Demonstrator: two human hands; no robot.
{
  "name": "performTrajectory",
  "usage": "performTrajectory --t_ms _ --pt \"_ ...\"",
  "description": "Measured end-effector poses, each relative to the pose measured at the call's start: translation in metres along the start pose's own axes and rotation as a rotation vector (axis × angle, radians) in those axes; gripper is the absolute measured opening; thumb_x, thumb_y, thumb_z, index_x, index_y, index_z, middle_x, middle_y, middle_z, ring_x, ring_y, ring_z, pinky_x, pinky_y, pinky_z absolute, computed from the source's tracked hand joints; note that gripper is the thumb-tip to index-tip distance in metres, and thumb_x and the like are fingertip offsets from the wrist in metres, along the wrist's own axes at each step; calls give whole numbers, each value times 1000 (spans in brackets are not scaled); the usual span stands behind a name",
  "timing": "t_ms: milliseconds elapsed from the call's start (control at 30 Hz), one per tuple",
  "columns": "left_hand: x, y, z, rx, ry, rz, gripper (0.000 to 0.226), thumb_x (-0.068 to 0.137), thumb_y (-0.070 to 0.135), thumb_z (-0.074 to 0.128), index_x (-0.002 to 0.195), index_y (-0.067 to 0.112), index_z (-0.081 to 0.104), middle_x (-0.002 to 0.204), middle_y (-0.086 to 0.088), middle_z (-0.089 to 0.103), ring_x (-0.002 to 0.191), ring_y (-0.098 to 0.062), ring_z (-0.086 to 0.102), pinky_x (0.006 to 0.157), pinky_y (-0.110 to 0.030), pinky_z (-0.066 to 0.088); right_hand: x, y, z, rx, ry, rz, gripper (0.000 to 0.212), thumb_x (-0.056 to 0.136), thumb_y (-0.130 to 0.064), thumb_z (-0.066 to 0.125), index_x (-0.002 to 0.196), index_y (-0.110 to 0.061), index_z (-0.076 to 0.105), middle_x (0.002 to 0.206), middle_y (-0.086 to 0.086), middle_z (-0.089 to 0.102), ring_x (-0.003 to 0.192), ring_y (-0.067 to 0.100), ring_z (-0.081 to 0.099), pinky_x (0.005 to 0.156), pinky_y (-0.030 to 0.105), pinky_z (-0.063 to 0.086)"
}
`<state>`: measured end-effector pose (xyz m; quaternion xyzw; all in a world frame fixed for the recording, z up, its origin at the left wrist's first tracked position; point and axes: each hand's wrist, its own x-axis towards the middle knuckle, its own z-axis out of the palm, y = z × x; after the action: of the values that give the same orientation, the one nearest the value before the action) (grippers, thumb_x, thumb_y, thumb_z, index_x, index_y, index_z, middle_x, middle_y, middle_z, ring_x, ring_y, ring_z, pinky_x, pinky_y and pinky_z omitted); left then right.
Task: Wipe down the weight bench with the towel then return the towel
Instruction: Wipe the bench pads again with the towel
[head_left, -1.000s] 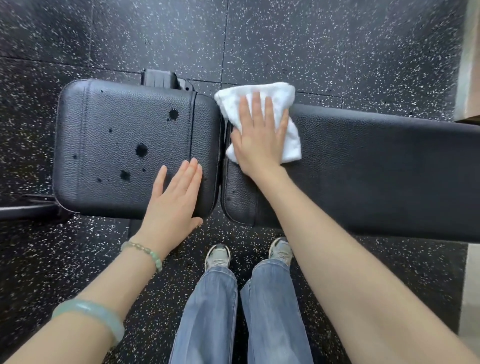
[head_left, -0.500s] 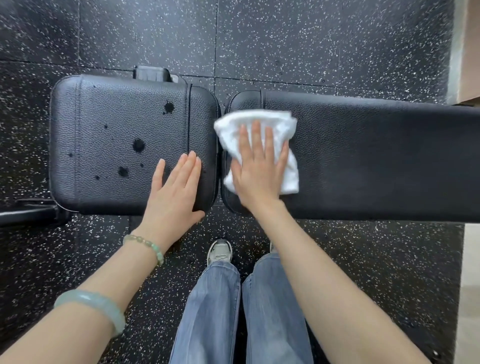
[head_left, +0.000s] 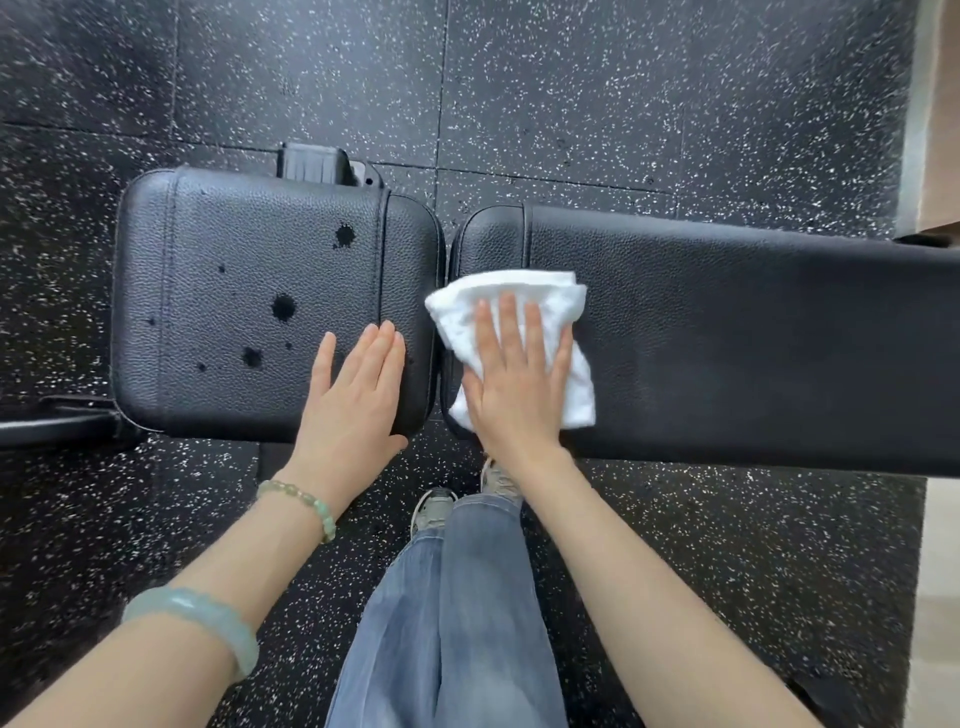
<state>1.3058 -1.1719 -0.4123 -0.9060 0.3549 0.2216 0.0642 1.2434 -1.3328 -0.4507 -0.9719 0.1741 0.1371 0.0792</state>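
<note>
Both hands lie flat on the weight bench (head_left: 675, 291), which runs across the speckled black rubber floor (head_left: 623, 104) in front of the person. At the far left a metal frame bar (head_left: 47, 428) sticks out from under the seat pad (head_left: 208, 234), and a black plastic part (head_left: 317, 163) shows behind that pad's far edge. The seat pad is black grained leather and carries several dark spots (head_left: 283, 306), large and small, scattered over its middle. The left hand (head_left: 353, 395) rests on the near right corner of this pad, palm down, fingers straight and close together, thumb out over the near edge, just right of the spots and not touching them. That arm wears a pale green bangle (head_left: 208, 618) on the forearm and a string of green beads (head_left: 306, 506) at the wrist. A narrow gap separates the seat pad from the long back pad (head_left: 753, 338). The white towel (head_left: 571, 301) sits bunched at the left end of the back pad, one corner reaching over the gap. The right hand (head_left: 514, 379) presses down on the towel with fingers spread and straight, not curled around it. Below, between the arms, are blue jeans (head_left: 447, 623) and grey shoes (head_left: 434, 506). A pale strip of flooring (head_left: 940, 571) borders the far right.
</note>
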Motion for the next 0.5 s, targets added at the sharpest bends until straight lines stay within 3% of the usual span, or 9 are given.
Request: performTrajectory --t_ms 133,200,333,500 --pt "4 1 1 -2 24 -12 120 37 29 97 138 -6 41 143 -21 44 134 -34 41 113 -49 4 83 7 -29 -24 -26 28 62 96 -42 28 152 -22 10 160 1 6 146 23 0 113 54 -5" --pt "4 3 1 1 17 -26 122 32 28 97 135 -8 43 141 -23 46 131 -36 43 114 -47 2 108 15 -40 -23 -46 -30 60 98 -41 28 152 -23 9 160 0 5 146 22 -1 113 52 -6" --pt "6 6 -1 -4 -4 -43 121 32 24 97 135 -8 43 140 -24 45 131 -37 43 114 -48 3 108 48 -46 27 -57 -144 58 98 -38 28 152 -21 16 159 2 12 146 22 6 114 45 -3" --pt "4 6 -2 -29 -45 -53 120 37 25 96 138 -5 40 145 -20 41 135 -33 38 115 -48 4 103 109 -51 46 2 73 68 88 -44 10 146 -17 32 152 5 31 139 25 25 114 49 10"
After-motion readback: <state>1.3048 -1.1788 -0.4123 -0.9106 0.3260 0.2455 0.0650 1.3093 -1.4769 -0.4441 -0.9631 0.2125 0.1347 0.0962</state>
